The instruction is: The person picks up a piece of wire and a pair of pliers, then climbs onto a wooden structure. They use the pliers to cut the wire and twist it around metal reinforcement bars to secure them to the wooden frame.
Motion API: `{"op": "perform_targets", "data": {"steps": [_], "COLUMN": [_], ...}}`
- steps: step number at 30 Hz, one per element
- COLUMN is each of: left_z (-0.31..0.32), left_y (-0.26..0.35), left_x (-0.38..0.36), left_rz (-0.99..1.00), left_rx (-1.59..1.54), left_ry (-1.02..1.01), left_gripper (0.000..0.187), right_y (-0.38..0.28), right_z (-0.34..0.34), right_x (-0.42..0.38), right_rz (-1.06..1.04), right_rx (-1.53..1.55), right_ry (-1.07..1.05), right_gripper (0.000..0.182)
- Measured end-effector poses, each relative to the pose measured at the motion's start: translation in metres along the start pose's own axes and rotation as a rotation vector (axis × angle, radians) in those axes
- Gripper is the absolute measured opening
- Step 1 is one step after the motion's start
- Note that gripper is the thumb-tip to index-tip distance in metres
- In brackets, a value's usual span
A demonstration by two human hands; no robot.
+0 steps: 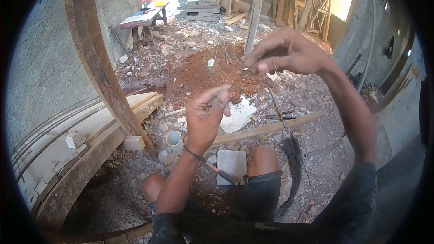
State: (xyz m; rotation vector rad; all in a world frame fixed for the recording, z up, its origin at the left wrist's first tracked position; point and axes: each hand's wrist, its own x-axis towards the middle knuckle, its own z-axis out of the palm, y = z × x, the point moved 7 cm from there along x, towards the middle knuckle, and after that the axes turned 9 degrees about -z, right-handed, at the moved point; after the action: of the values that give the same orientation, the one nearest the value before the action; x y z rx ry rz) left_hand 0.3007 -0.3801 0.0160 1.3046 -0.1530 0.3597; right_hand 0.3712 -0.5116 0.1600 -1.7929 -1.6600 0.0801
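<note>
Rubble and red dirt (199, 72) cover the floor of a bare concrete room. Near the middle, the left hand (205, 117) pinches one end of a thin wire (238, 80); the right hand (285, 54), farther off, pinches the other end with narrow fingers.

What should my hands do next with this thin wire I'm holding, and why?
Probably draw the right hand a little further from the left hand to pull the thin wire taut. Each hand pinches one end and the strand runs between them, while loose wires fan out behind.
</note>
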Motion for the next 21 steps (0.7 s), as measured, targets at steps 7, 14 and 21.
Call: {"op": "perform_targets", "data": {"steps": [7, 14, 21], "left_z": [-0.003, -0.004, -0.002], "left_y": [-0.007, -0.009, 0.000], "left_x": [0.001, 0.001, -0.004], "left_rz": [-0.029, -0.063, 0.052], "left_rx": [-0.009, -0.096, 0.015], "left_ry": [0.026, 0.067, 0.098], "left_gripper": [0.027, 0.026, 0.026], "right_y": [0.016, 0.022, 0.016], "right_z": [0.000, 0.015, 0.032], "right_x": [-0.025, -0.032, -0.034], "right_rz": [0.281, 0.309, 0.025], "right_rx": [-0.035, 0.246, 0.197], "right_ry": [0.348, 0.619, 0.774], "right_gripper": [0.017, 0.025, 0.030]}}
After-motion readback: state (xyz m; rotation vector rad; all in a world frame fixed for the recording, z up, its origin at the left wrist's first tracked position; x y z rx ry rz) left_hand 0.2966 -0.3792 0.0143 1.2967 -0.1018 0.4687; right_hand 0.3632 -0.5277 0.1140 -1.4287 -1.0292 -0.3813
